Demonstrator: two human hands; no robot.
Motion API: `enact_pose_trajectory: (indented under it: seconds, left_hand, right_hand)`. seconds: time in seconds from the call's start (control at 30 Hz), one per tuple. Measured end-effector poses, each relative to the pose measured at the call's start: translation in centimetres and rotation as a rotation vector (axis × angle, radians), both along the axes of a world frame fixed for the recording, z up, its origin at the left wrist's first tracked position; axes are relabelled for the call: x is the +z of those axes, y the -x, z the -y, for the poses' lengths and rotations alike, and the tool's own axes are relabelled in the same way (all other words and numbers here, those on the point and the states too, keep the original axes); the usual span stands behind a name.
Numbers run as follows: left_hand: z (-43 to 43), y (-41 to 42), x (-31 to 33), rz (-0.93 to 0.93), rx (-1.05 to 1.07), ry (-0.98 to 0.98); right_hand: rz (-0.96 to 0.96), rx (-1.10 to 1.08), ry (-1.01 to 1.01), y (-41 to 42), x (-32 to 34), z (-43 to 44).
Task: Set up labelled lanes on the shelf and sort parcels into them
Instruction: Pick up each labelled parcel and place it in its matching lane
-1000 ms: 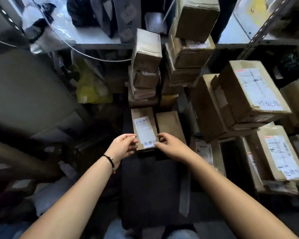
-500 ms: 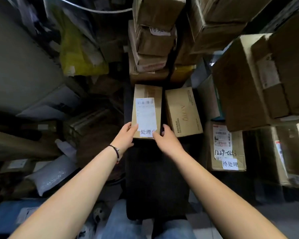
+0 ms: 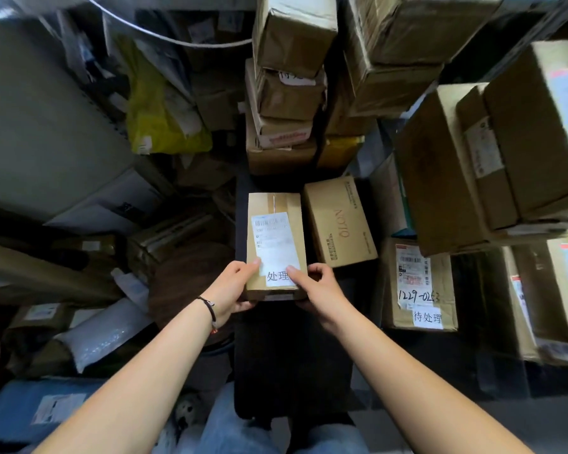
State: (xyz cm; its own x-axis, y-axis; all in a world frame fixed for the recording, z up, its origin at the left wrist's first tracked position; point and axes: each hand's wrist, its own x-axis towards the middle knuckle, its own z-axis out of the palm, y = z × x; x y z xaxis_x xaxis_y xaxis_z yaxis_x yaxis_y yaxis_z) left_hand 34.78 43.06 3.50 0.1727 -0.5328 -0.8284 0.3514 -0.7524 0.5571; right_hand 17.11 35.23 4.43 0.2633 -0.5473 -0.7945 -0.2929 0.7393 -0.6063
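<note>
A narrow brown parcel (image 3: 274,224) lies on a black surface (image 3: 292,362) in front of me. It carries a white shipping label and a white handwritten sticker (image 3: 277,276) at its near end. My left hand (image 3: 232,290) grips the parcel's near left corner, thumb on top. My right hand (image 3: 318,290) grips the near right corner, its thumb pressing the sticker's edge. Beside it on the right lies a second brown box (image 3: 340,221) with printed lettering.
Stacked cardboard parcels (image 3: 289,93) rise just behind. More boxes fill the right, one (image 3: 418,286) with a handwritten number and a white sticker. A yellow bag (image 3: 161,109), a bubble-wrap packet (image 3: 102,332) and a blue parcel (image 3: 36,407) clutter the left.
The view has dropped and moved closer. Both hands went from touching the sticker with their fingertips to gripping the parcel's near corners.
</note>
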Motion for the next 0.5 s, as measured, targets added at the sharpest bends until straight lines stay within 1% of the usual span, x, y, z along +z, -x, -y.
enact_pose_trajectory:
  seconds: [0.07,0.13,0.37,0.5]
  left_hand:
    - [-0.6,0.1,1.1,-0.022,0.031,0.034]
    - [-1.0,0.2,2.9,-0.017,0.065,0.110]
    - [-1.0,1.6,11.3,0.098,0.211,0.367]
    - [-1.2,2.9,15.0,0.169,0.255,0.486]
  right_hand:
    - [0.050,-0.002,0.016,0.6,1.4,0.0]
    - [0.113,0.011,0.042,1.3,3.3,0.1]
    - [0.325,0.039,0.242,3.0,10.6,1.2]
    - [0.396,0.064,0.340,4.1,13.6,1.6]
